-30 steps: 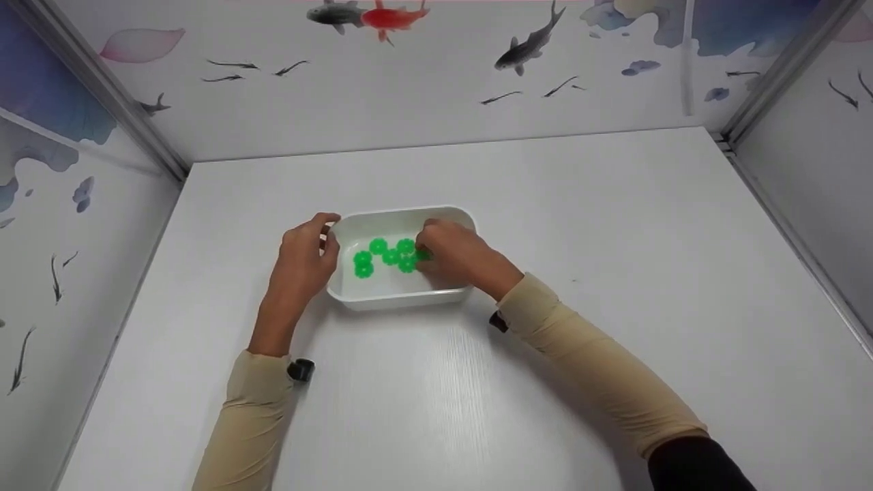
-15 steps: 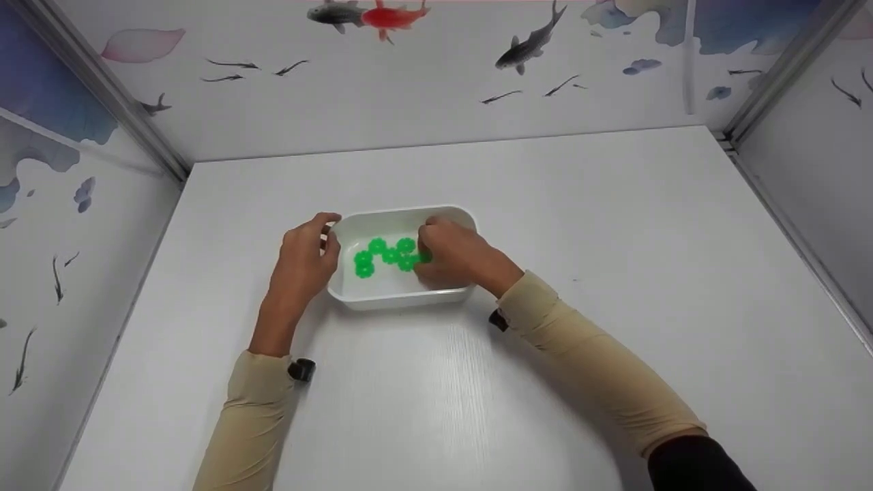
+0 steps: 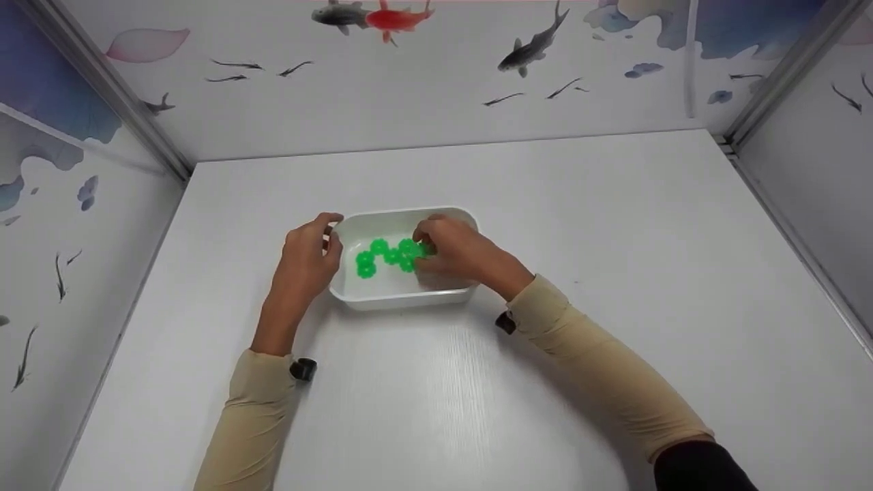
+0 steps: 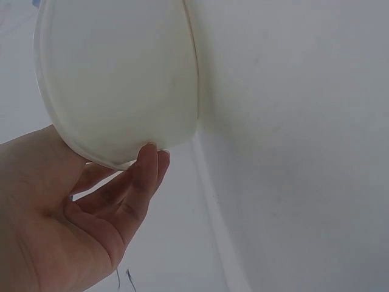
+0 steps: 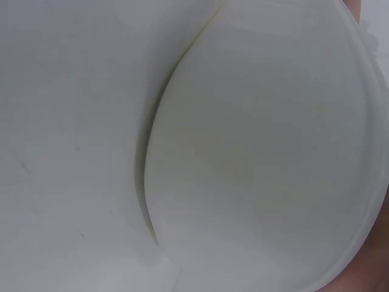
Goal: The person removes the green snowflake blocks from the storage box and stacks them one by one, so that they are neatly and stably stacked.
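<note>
A white oblong tray (image 3: 382,298) stands on the table with several small green flower-shaped pieces (image 3: 380,246) lying in it, some touching. My left hand (image 3: 305,259) holds the tray's left end. The left wrist view shows fingertips (image 4: 149,149) against its outer wall, with the thumb side at the rim. My right hand (image 3: 458,251) reaches over the near right rim, thumb and index finger bent around the rightmost green pieces. That hand hides part of them, and I cannot tell whether it pinches one. In the right wrist view the tray wall (image 5: 261,146) covers most of the hand.
The white tabletop (image 3: 600,225) spreads around the tray. White panels printed with fish (image 3: 528,48) rise behind and on both sides, joined by metal corner posts (image 3: 109,75). Beige sleeves (image 3: 600,354) cover both forearms, with a small black device at each wrist.
My right hand shifts slightly, and its thumb and index finger stand farther apart, with more green showing between them. The left hand keeps its place on the tray.
</note>
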The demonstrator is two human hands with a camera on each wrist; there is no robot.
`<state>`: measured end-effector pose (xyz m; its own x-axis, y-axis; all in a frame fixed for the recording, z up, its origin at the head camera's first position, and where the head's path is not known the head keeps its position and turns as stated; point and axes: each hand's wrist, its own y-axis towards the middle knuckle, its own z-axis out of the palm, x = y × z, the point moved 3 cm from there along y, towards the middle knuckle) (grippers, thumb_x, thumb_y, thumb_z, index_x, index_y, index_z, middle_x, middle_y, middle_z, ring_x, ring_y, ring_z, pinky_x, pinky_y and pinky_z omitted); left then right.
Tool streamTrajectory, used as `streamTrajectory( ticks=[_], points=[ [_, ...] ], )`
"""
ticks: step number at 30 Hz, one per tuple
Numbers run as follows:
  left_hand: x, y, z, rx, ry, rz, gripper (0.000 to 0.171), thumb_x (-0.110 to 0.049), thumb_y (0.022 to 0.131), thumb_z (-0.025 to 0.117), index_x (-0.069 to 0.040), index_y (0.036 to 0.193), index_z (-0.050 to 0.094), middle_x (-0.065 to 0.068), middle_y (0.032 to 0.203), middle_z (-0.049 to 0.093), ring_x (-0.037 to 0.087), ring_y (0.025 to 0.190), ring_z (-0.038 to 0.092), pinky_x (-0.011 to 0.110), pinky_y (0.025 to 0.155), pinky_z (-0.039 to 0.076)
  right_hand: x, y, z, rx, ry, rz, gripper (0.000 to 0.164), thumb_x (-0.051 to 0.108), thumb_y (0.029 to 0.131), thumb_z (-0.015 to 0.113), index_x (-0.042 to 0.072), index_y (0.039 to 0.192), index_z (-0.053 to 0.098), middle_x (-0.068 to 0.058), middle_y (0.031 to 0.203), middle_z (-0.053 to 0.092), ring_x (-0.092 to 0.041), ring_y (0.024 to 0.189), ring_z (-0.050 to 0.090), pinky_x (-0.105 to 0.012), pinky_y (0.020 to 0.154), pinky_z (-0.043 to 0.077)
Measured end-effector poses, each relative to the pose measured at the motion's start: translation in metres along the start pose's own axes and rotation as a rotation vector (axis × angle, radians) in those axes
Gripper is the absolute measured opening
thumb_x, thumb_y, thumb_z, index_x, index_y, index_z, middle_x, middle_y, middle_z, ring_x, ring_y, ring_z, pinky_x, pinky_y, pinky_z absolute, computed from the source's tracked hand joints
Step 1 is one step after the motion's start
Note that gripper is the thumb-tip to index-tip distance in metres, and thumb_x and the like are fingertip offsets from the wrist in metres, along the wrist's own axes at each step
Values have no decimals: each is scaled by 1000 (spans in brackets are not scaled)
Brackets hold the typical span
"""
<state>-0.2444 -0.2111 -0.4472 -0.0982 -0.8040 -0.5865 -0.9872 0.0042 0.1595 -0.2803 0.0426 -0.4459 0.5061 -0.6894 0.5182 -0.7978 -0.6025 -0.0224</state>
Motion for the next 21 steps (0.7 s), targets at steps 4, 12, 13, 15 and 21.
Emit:
streamTrajectory(
  ticks=[4, 12, 13, 15, 21],
  points=[
    [0, 0, 0, 6, -6, -10, 40, -9, 110, 55, -6, 149, 60, 18, 128, 75, 29, 106, 75, 42, 90, 65, -1, -1, -3, -35, 21, -66, 37, 20, 96, 81, -1, 126, 76, -12, 113, 72, -24, 102, 69, -37, 92, 62],
    [0, 0, 0, -4, 14, 9, 39, -7, 110, 55, -5, 148, 61, 20, 127, 76, 30, 105, 76, 42, 89, 66, -6, -9, -10, -108, 70, -186, 33, 18, 97, 80, -1, 123, 77, -14, 113, 72, -25, 98, 72, -41, 91, 64],
    [0, 0, 0, -5, 17, 12, 39, -7, 110, 54, -4, 148, 61, 20, 127, 76, 30, 105, 77, 42, 88, 66, -7, -11, -11, -113, 83, -193, 32, 18, 97, 80, -1, 123, 76, -14, 114, 71, -25, 98, 72, -42, 91, 65],
    [0, 0, 0, -9, 21, 15, 39, -7, 110, 54, -4, 148, 61, 20, 126, 76, 30, 104, 77, 41, 88, 66, -9, -14, -13, -133, 101, -206, 32, 18, 97, 80, 1, 124, 76, -13, 115, 70, -24, 97, 71, -43, 91, 65],
    [-1, 0, 0, -9, 16, 10, 39, -7, 110, 55, -4, 148, 61, 20, 126, 76, 29, 104, 77, 42, 88, 66, -16, -23, -17, -218, 144, -267, 30, 16, 97, 80, 3, 123, 75, -11, 114, 68, -22, 94, 68, -45, 87, 65]
  ],
)
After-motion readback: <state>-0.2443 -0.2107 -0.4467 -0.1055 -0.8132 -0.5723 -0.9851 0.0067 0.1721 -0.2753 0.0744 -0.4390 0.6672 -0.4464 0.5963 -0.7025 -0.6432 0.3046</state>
